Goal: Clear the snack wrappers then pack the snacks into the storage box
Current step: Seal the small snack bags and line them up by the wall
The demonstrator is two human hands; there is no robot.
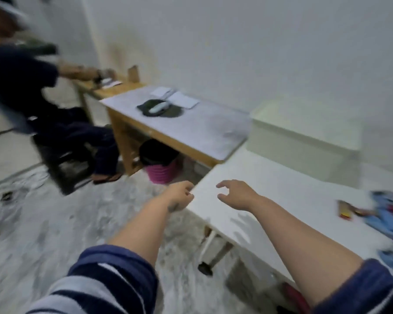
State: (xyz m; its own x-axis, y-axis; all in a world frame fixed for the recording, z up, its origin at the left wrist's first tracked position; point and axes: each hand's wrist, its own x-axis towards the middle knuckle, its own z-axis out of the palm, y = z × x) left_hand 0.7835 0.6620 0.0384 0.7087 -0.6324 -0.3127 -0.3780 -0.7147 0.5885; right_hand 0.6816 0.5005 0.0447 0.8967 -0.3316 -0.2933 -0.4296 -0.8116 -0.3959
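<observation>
Over table edge (204, 177), both hands empty.

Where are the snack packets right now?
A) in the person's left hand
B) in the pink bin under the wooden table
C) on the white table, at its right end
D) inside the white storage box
C: the blurred blue and red snack packets lie on the white table at its right end, apart from the white storage box, and the left hand and right hand hold nothing.

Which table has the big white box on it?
The white table nearest both hands; the storage box sits at its far end. The neighbouring wood-edged table holds only papers and a dark mat.
</observation>
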